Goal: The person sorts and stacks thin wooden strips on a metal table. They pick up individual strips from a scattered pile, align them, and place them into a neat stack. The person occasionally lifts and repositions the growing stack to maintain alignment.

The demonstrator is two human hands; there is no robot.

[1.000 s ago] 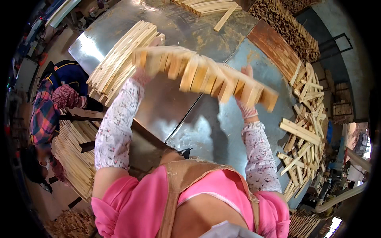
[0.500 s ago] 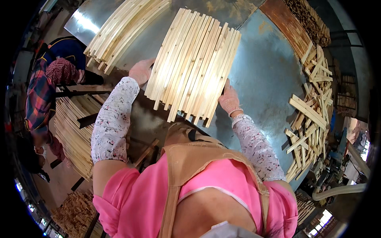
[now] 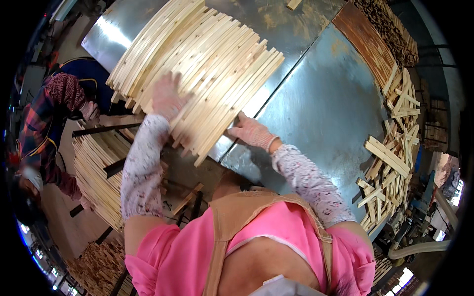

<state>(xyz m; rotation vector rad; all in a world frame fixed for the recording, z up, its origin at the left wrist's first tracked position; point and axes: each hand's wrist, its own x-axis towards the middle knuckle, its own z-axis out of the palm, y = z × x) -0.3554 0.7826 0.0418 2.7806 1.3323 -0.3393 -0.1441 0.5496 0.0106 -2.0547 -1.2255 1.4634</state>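
Long pale wooden strips (image 3: 217, 64) lie side by side in a flat layer on a metal table. At their left they meet another row of strips (image 3: 150, 44), with no clear gap between. My left hand (image 3: 168, 98), in a pinkish knit glove, is over the strips near their close ends, fingers spread and a little blurred. My right hand (image 3: 252, 133), gloved alike, touches the right-hand edge of the layer near its close end. Its fingers reach toward the outermost strip without wrapping round it. The near ends of the strips are uneven.
The metal table (image 3: 316, 108) has a seam. Short wood offcuts (image 3: 390, 153) are heaped along its right side, and a small wood piece (image 3: 294, 4) lies at the far edge. At left, a co-worker (image 3: 49, 113) stands by a stack of long strips (image 3: 98, 172).
The layer of strips has moved left against the other row. My left hand has come from its left side to over the strips; my right hand has moved left along with it.
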